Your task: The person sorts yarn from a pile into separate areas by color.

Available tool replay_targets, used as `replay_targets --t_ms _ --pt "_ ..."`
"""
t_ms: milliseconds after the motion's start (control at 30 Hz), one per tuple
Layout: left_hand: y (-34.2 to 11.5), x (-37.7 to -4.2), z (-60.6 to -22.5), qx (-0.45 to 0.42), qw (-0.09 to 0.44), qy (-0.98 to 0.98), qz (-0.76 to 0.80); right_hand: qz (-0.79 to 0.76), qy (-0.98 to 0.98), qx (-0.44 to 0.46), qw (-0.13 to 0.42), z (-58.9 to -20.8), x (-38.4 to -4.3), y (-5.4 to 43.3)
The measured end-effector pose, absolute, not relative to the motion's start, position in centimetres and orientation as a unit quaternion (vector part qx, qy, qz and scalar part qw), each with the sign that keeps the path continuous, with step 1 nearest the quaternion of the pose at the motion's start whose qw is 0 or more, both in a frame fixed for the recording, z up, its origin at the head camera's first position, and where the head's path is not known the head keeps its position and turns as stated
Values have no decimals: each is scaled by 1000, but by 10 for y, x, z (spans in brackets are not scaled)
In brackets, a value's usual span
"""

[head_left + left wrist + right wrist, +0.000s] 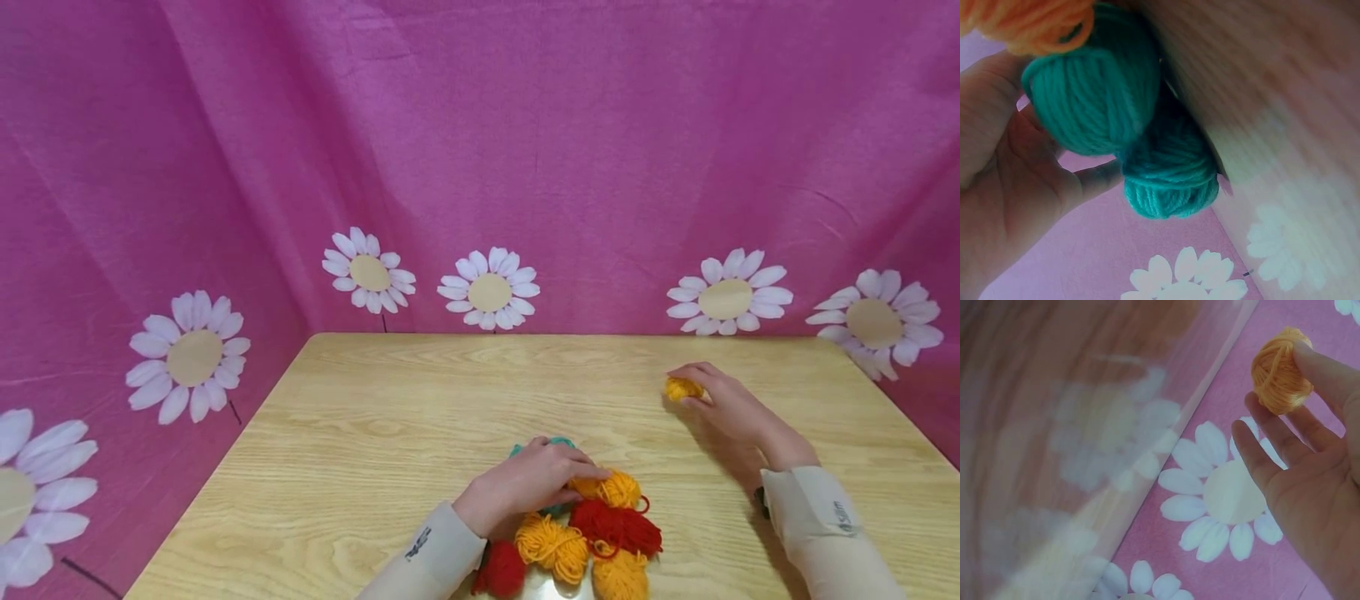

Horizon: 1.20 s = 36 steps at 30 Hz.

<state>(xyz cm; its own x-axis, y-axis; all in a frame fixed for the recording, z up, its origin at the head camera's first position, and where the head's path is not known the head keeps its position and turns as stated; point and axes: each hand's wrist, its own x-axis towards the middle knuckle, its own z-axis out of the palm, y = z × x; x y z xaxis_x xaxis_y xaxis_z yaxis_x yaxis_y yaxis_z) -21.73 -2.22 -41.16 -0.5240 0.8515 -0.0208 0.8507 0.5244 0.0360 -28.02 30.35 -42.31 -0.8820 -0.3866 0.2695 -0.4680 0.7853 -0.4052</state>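
My right hand (731, 408) pinches a small yellow ball of yarn (683, 388) between thumb and fingertips over the far right of the table. In the right wrist view, that yellow ball (1282, 372) sits at the fingertips. My left hand (528, 483) lies over green balls of yarn (1094, 100) in the pile; one finger touches the green yarn, and other fingertips are hidden. Its forefinger reaches onto a yellow ball of yarn (621, 490). Close by lie red yarn (618, 527), a yellow bundle (553, 547), another yellow ball (621, 577) and a red ball (501, 570).
A wood-grain table (360, 467) fills the lower view. Behind it and at the sides hangs a pink cloth (570, 150) printed with white daisies, meeting the table's back edge.
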Motion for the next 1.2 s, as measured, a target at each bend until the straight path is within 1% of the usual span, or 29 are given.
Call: replay_targets --t_ms 267,367,600,833,1200 --pt "-23 -216 -412 483 27 875 22 256 -948 183 38 -423 -279 313" --pt "-22 -216 -412 482 27 876 21 256 -950 174 28 -423 -279 317" --pt "-22 -216 -412 481 29 876 16 233 -954 184 48 -428 -285 320" --pt "-22 -216 -413 483 17 875 -2 253 -953 168 10 -431 -284 321" --pt "-21 -216 -413 486 8 874 0 196 -963 183 31 -434 -290 321"
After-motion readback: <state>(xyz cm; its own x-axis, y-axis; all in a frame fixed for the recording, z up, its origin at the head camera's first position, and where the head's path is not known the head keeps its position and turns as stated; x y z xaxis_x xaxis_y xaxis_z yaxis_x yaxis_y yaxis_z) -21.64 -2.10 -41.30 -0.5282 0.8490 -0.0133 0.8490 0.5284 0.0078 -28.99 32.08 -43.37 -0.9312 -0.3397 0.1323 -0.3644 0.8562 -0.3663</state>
